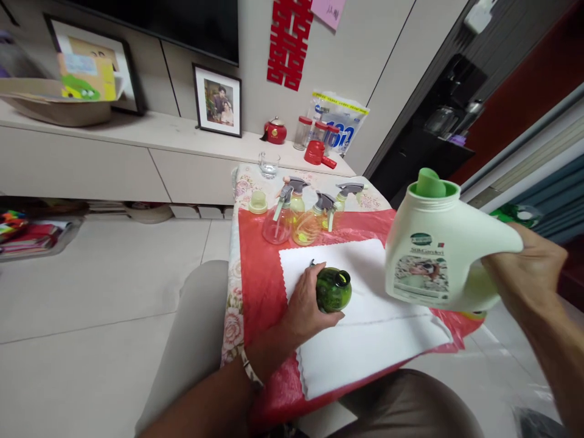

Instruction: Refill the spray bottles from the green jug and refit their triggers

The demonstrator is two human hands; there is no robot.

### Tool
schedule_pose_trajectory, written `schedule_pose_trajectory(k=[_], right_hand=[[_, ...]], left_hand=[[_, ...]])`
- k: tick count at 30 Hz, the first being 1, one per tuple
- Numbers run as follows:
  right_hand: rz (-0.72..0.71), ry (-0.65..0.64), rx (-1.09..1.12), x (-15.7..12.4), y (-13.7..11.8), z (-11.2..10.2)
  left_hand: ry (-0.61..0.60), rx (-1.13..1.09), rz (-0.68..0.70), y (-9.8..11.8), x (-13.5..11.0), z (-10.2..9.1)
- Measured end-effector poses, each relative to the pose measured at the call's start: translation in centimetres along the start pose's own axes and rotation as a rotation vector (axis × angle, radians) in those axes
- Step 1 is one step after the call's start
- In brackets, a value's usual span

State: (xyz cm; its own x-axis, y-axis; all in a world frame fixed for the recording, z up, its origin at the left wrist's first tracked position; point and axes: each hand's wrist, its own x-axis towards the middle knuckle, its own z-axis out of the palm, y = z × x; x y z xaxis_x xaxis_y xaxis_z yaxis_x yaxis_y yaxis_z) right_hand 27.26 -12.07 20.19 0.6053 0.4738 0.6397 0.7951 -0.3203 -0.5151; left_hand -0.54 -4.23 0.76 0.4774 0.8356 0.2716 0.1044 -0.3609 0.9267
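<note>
My left hand is wrapped round a small dark green bottle with an open neck, which stands on a white cloth. To the right, my right hand grips the handle of a large pale green detergent jug. The jug is held up above the cloth, tilted a little to the left. Its cap is off, and a green spout shows in the mouth. No liquid is seen leaving it. A pale yellow-green cap sits at the table's far left corner.
Several spray bottles stand behind the cloth on the red table cover. A glass cup is at the back edge. On the cabinet beyond are a red pot, red-lidded jars and a white bag.
</note>
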Motion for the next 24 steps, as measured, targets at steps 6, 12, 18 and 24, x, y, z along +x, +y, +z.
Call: schedule_pose_trajectory(k=[6, 12, 18, 24], right_hand=[[0.19, 0.118, 0.242, -0.9, 2.9, 6.5], [0.236, 0.172, 0.353, -2.3, 4.7, 12.7], [0.289, 0.155, 0.369, -3.5, 5.1, 14.9], [0.274, 0.024, 0.282, -4.5, 5.2, 12.7]], left_hand=[[0.032, -0.055, -0.039, 0.1, 0.4, -0.2], [0.056, -0.15, -0.073, 0.1, 0.6, -0.5], [0.054, -0.18, -0.15, 0.3, 0.6, -0.6], [0.047, -0.189, -0.181, 0.2, 0.6, -0.6]])
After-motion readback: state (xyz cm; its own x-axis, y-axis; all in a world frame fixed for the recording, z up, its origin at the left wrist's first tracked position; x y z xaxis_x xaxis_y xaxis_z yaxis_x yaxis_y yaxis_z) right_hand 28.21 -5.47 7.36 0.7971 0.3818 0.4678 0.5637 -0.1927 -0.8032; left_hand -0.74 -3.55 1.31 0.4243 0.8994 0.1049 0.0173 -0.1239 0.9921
